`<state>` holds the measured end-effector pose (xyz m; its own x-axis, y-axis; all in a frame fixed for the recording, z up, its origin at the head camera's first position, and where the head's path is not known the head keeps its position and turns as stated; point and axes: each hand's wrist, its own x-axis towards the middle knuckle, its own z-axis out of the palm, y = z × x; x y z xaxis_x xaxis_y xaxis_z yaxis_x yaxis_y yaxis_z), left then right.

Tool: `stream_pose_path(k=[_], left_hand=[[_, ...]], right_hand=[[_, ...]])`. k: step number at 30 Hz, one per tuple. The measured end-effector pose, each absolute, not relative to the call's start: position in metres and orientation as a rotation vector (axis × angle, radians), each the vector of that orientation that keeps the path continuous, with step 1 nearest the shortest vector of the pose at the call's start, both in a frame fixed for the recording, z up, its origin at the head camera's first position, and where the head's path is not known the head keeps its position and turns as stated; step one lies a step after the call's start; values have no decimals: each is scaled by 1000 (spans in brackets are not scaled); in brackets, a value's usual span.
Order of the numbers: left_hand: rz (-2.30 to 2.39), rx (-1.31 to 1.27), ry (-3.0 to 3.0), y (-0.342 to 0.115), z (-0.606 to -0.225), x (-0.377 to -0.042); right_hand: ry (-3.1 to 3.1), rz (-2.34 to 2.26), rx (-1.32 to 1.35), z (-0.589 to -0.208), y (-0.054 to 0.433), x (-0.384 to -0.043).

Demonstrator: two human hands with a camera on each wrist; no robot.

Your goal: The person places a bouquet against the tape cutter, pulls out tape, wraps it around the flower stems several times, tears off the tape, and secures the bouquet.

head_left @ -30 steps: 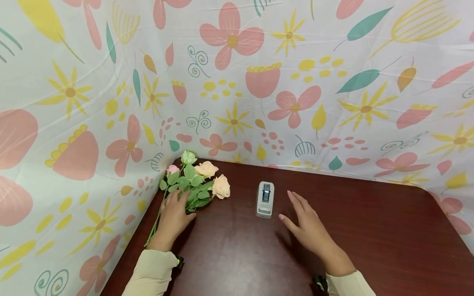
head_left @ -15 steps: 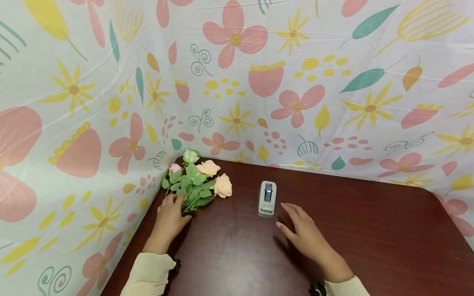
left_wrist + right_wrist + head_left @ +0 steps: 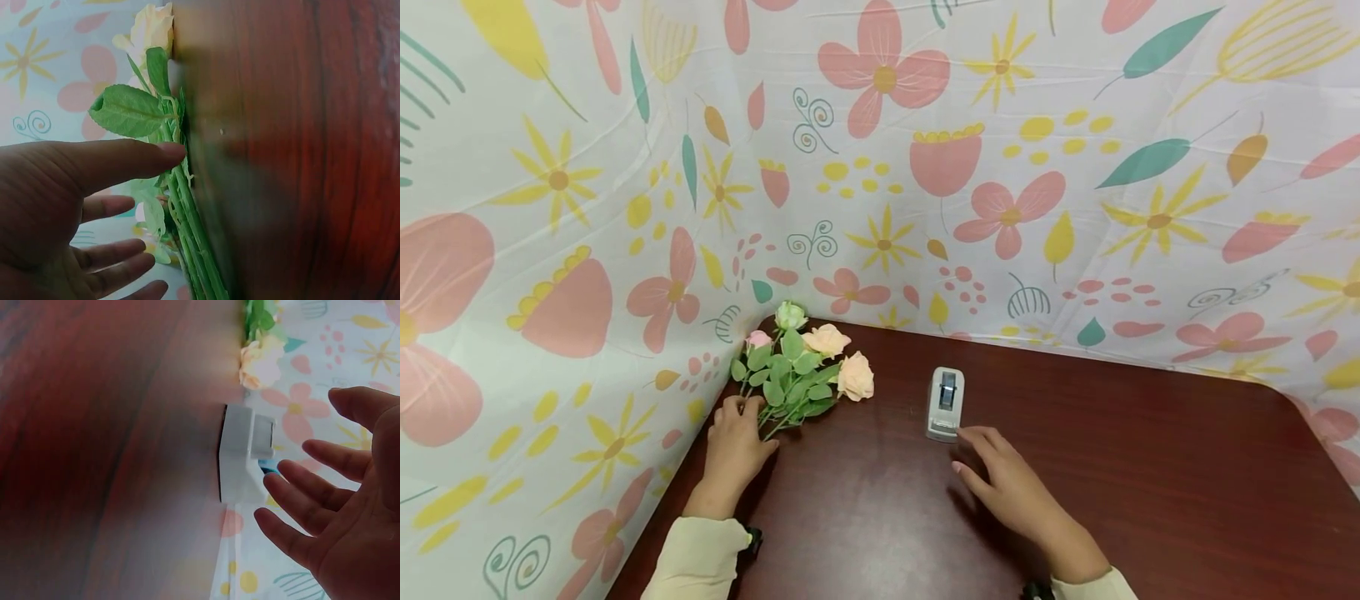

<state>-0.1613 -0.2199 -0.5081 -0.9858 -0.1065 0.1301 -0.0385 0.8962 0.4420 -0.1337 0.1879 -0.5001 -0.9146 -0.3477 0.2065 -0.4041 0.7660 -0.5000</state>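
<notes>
Several artificial roses point(image 3: 856, 377), peach, pink and pale green with leafy stems, lie together at the table's far left corner. My left hand point(image 3: 733, 446) is over their lower stems, fingers loosely bent and spread. In the left wrist view the thumb and fingers of the left hand point(image 3: 44, 206) reach toward the green stems point(image 3: 197, 240) without closing round them; whether they touch is unclear. A light grey tape dispenser point(image 3: 946, 404) stands mid-table. Beside its near right end is my right hand point(image 3: 1015, 487). The right wrist view has its relaxed fingers holding nothing near the dispenser point(image 3: 237, 456).
The dark reddish-brown wooden table point(image 3: 1150, 467) has a rounded far right corner. White cloth point(image 3: 880, 183) printed with flowers and leaves hangs along its back and left sides. The roses lie close to the left cloth, and the dispenser stands to their right.
My left hand has drawn back along the stems toward the near left. My right hand has come slightly nearer and left, toward the dispenser's near end. Roses and dispenser keep their places on the table.
</notes>
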Motion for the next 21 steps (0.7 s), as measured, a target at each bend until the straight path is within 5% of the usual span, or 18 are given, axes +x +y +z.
stream_pose_path(k=[21], left_hand=[[-671, 332, -3048, -234, -507, -156]], right_hand=[[-2849, 868, 714, -506, 167, -123]])
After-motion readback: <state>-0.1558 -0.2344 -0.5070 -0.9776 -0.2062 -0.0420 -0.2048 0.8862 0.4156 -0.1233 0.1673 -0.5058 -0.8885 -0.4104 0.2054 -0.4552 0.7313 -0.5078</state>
